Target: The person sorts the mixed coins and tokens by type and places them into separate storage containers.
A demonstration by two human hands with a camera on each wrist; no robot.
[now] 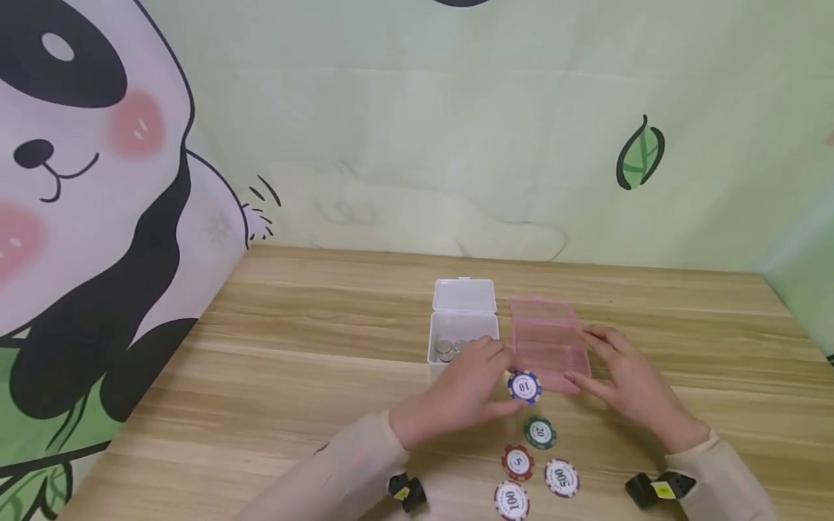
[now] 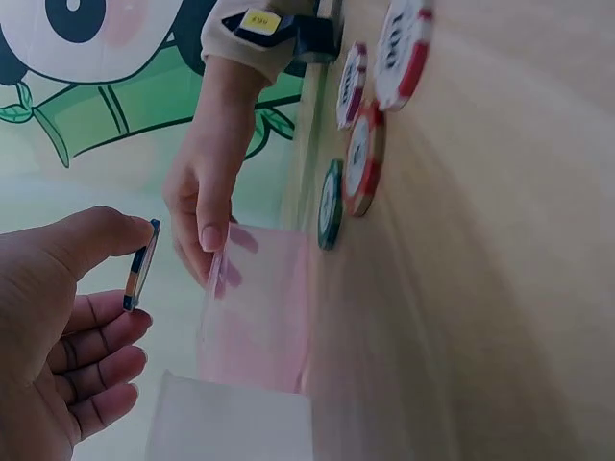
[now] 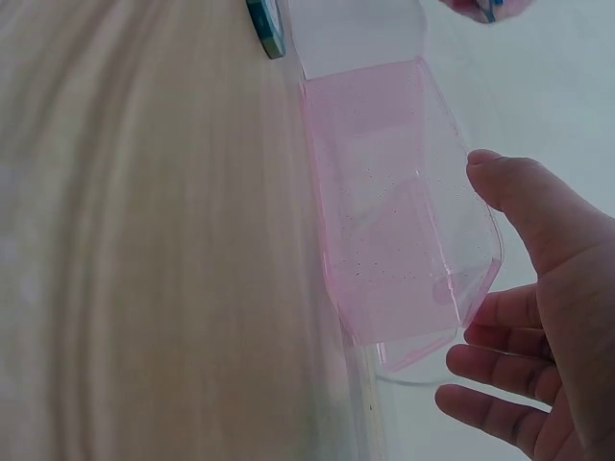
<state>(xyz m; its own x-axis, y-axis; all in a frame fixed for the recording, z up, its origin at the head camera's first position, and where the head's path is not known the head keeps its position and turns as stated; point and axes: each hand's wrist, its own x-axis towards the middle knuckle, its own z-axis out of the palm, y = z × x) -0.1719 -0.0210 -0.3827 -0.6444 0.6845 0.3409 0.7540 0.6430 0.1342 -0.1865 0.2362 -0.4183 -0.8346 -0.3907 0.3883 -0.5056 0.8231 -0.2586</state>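
1. Blue chip (image 1: 524, 388), centre of the clock face used here (head view): raised above the bench (image 1: 293, 405). The left hand (image 1: 465, 383) pinches it by the edge, thumb and forefinger parted no wider than the chip; the other fingers, loosely bent, hold nothing.

2. Pink box (image 1: 554, 382), at 1 o'clock on the bench. The right hand (image 1: 635, 383) grips its 3 o'clock end, thumb and forefinger spread wide; the remaining fingers hang free.

3. Slip. The edge-only pinch probably gives little security; a loosened thumb could drop the chip onto the box's 6 o'clock rim, from which it might roll.

4. Shift. The thin-walled box looks light; uneven pressure from the right hand could skew or tip it.

5. Wrong box. The white box (image 1: 464, 322), at 10 to 11 o'clock, holds silver discs (image 1: 445, 349), partly hidden by the left hand; a sideways knock could jolt it.

6. Scatter. The green chip (image 1: 540, 433) and 500 chip (image 1: 562, 478) at 5 o'clock, and the red chip (image 1: 517, 463) and 100 chip (image 1: 511, 501) at 6, lie between two wrist cameras (image 1: 406, 492); a lowered forearm could sweep them.
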